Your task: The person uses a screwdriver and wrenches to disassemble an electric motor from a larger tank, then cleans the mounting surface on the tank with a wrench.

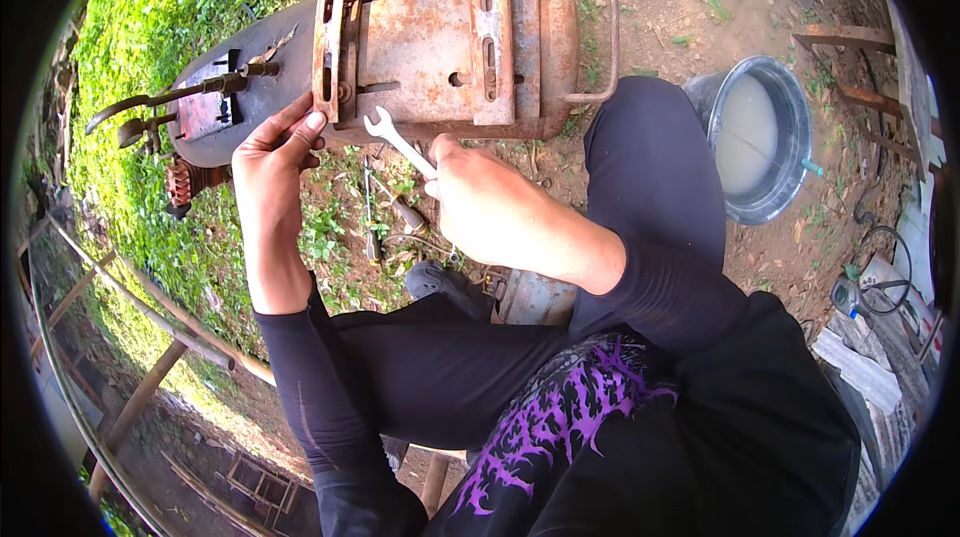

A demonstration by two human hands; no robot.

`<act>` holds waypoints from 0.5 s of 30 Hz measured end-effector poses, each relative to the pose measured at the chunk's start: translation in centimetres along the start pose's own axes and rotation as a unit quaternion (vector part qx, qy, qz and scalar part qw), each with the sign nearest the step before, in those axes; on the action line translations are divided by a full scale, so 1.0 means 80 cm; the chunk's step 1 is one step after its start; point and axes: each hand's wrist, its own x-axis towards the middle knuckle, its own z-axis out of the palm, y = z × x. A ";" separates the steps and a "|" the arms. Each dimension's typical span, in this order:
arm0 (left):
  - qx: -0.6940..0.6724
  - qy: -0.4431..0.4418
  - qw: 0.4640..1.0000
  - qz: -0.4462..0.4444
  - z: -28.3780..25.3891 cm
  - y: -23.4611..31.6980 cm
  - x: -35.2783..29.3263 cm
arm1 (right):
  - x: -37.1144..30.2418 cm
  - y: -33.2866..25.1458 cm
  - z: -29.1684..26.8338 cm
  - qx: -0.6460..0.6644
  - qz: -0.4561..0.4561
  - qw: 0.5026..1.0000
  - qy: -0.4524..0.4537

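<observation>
A rusty metal machine body lies across the top, with two slotted crossbars fixed over it. At the near end of the left slotted bar, the thumb and fingers of my left hand are pinched together; whatever sits between them is hidden. A bolt head shows just beside those fingertips. My right hand grips a silver open-end wrench. The wrench's jaw points up and left, below the body's near edge, and appears apart from the bolt.
Screwdrivers lie on the ground under my hands. A grey metal box stands between my legs. To the right is a dark bucket of cloudy liquid. A bent handle juts from the body's right end; levers stick out at its left.
</observation>
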 end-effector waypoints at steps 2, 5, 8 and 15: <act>-0.002 -0.006 1.000 -0.006 -0.003 -0.003 0.001 | 0.018 0.000 0.022 0.134 0.109 0.985 -0.014; 0.015 -0.003 1.000 -0.005 -0.006 -0.002 0.003 | 0.046 0.006 0.063 0.226 0.074 0.970 0.050; 0.014 -0.005 1.000 -0.005 -0.004 -0.001 0.004 | 0.067 0.003 0.083 0.259 0.084 0.961 0.046; -0.003 -0.007 1.000 0.001 -0.002 0.002 0.001 | 0.094 -0.020 0.107 0.316 0.082 0.936 0.128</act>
